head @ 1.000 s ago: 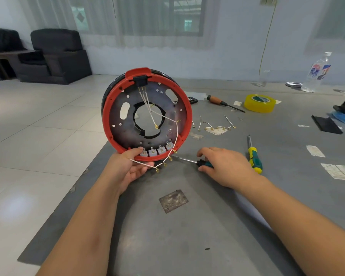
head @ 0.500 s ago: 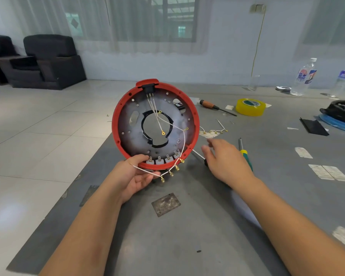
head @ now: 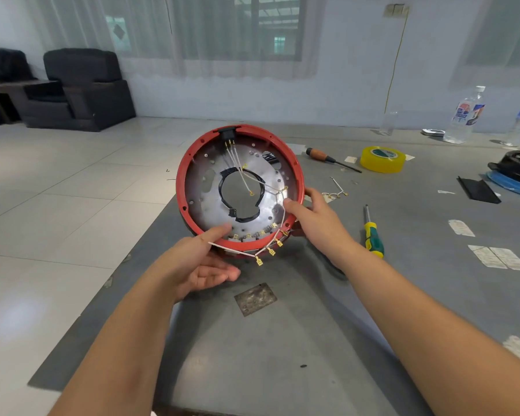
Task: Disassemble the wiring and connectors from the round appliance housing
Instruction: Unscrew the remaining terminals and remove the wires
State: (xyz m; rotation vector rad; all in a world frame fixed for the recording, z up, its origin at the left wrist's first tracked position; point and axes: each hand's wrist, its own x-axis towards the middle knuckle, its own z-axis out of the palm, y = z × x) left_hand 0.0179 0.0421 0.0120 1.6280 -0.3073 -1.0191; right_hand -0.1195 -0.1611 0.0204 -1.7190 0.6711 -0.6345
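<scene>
My left hand (head: 203, 265) sits at the housing's (head: 189, 163) 7 o'clock edge: the thumb presses onto the inner plate just inside the red rim, while the other fingers lie loosely extended underneath, so it pinches the rim between thumb and palm. My right hand (head: 312, 217) is at the housing's 4 o'clock side, thumb hooked outside the rim and index fingertip resting on the plate near the white wires (head: 242, 172); it grips the rim there.

Between the two hands the round housing is held tilted, its open face toward me, above the near-left part of the grey tabletop (head: 282, 340). It is a red ring around a silvery perforated plate with a large central hole edged in black. A black connector block (head: 227, 134) sits at its 12 o'clock, and thin white wires run down from it across the plate. Several wires spill over the rim at 5 to 6 o'clock, ending in small brass terminals (head: 270, 251) that dangle free.

Beyond my right hand, at 3 o'clock, a green-and-yellow screwdriver (head: 373, 238) lies on the tabletop. A wooden-handled screwdriver (head: 320, 155) and a yellow tape roll (head: 382, 160) lie at 1 o'clock.
</scene>
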